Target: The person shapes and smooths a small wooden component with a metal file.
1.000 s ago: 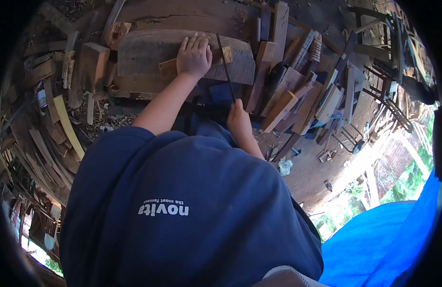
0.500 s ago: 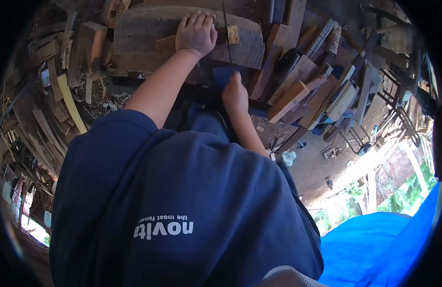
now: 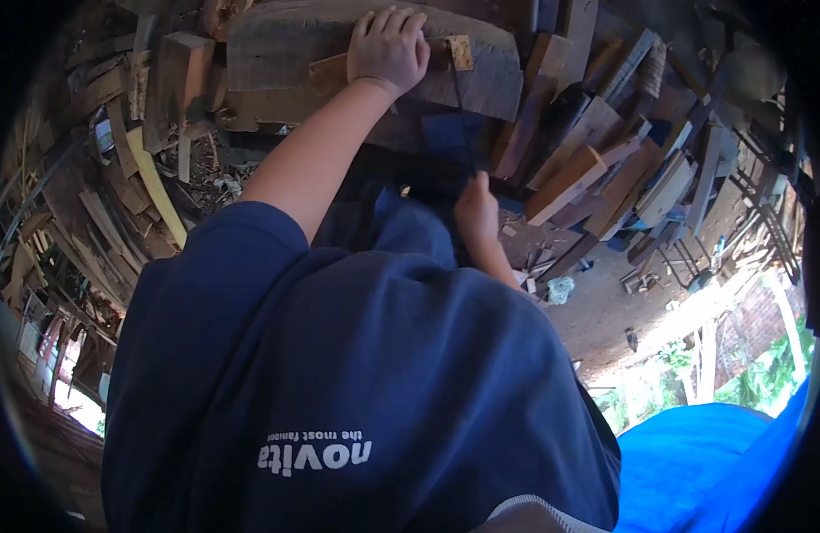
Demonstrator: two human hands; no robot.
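A wooden piece lies across a broad grey plank, its pale end showing on the right. My left hand is closed over its middle and presses it against the plank. Lower down, my right hand is closed around the near end of a long, thin dark tool, which looks like a saw blade edge-on. The tool's far end meets the piece beside its pale end. My fingers hide the tool's handle.
Stacked wood offcuts crowd the right side, and more boards and a yellow strip lie at left. A crumpled clear bag is on the dirt floor. Blue sheeting shows at lower right.
My right hand has pulled the tool back toward my body, away from the plank. My left hand stays on the piece. The whole view has shifted slightly.
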